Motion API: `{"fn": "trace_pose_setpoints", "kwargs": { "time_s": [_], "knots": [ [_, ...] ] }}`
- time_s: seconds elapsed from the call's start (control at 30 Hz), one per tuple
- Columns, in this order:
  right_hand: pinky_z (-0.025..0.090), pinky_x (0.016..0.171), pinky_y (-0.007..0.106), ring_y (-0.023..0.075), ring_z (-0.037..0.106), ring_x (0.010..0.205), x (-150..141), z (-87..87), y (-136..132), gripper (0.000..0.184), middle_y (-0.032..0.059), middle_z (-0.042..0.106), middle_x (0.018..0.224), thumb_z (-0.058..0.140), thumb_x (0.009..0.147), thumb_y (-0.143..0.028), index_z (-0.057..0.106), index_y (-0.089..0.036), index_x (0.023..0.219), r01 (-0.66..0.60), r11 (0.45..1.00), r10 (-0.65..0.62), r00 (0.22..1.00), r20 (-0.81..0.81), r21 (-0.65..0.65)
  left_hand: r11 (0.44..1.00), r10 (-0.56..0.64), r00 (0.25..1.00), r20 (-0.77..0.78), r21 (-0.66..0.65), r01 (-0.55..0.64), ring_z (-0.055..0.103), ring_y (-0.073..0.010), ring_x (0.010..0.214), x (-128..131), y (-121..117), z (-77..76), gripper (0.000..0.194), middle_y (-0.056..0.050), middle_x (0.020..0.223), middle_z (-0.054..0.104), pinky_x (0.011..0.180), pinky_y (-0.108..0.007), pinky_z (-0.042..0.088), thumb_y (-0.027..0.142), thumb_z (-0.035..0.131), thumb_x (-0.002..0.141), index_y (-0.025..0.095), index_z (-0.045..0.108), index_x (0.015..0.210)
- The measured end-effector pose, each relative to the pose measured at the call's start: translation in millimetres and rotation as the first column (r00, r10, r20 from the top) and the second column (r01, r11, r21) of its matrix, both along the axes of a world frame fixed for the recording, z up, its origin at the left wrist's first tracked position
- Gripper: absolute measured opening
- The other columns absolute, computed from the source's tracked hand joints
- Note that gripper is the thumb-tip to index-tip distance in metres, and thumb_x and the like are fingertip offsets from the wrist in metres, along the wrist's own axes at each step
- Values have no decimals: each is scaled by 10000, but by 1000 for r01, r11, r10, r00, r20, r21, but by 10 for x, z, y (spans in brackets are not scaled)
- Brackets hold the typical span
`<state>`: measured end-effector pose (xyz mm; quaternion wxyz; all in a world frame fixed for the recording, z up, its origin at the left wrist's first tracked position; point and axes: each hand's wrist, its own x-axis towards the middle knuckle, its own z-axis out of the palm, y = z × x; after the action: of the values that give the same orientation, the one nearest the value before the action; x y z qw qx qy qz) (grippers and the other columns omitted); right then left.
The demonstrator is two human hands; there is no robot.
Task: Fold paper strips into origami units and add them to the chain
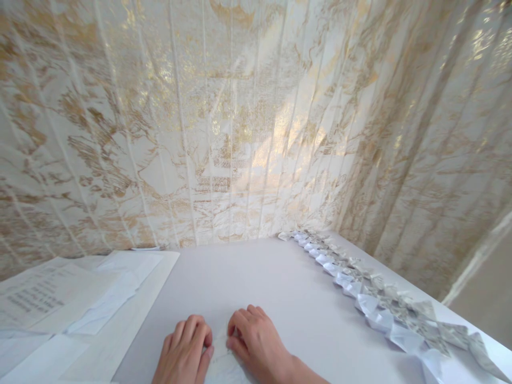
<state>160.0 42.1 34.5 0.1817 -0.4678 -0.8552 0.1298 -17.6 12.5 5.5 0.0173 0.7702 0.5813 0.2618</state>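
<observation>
My left hand (186,349) and my right hand (256,341) rest side by side at the near edge of a white table (256,277). Both have their fingers curled down and pressed on a small piece of white printed paper (221,362) lying flat between and under them. The fingertips of the two hands almost meet over the paper. Most of the paper is hidden by the hands and the frame's bottom edge.
A long row of folded paper pieces (372,298) runs along the table's right edge from the back to the near corner. Loose printed sheets (60,298) are stacked at the left. A cream and gold curtain (240,117) hangs behind the table.
</observation>
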Motion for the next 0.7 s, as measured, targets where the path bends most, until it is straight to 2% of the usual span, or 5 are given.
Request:
{"fn": "trace_pose_setpoints", "kwargs": {
  "time_s": [0.13,0.27,0.4,0.7],
  "knots": [
    [386,793,367,253,561,868,-76,-14,-59,303,40,653,910,809,678,-299,587,-204,860,95,995,-97,992,-82,-29,1000,-2,1000,19,-2,2,568,-230,839,16,-10,21,137,-31,876,593,740,-375,413,187,446,856,217,576,827],
    [371,822,374,249,530,917,-99,-49,-88,243,37,614,940,750,671,-168,591,-209,851,121,991,-131,970,-205,-61,1000,-3,1000,19,-15,3,559,-227,841,23,-14,42,137,-32,880,586,740,-370,406,173,452,854,213,577,817],
    [357,865,381,242,515,948,-17,-1,-75,276,38,587,949,641,654,-48,623,-215,873,110,982,-143,965,-219,-154,999,4,1000,4,-40,-3,560,-223,861,20,-13,50,142,-28,888,591,754,-365,403,142,458,841,216,575,809],
    [347,911,383,231,510,989,400,120,-64,441,41,577,987,509,619,-2,645,-228,971,85,961,-146,964,-220,-263,997,19,1000,-16,-72,-20,565,-218,859,11,-32,98,178,-35,904,612,758,-365,417,145,420,840,217,580,805]
  ]
}}
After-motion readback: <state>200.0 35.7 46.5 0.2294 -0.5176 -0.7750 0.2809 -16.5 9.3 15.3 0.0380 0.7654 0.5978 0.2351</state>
